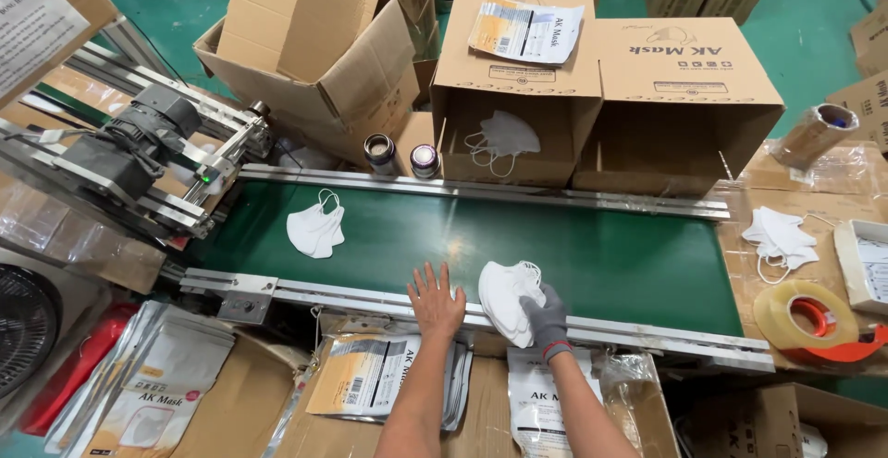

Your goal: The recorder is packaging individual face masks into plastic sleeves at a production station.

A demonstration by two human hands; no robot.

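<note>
One stack of white folded masks [507,296], soft fabric with curved edges, sits at the near edge of the green conveyor belt [601,254], its long axis running from the near rail toward the belt's middle. The right hand [546,321], in a grey knit glove, is closed around the stack's near end. The bare left hand [436,303] lies flat on the metal rail, fingers spread, holding nothing. One separate mask pair [316,229] rests further left on the belt. Two tape rolls [803,315] lie at right.
</note>
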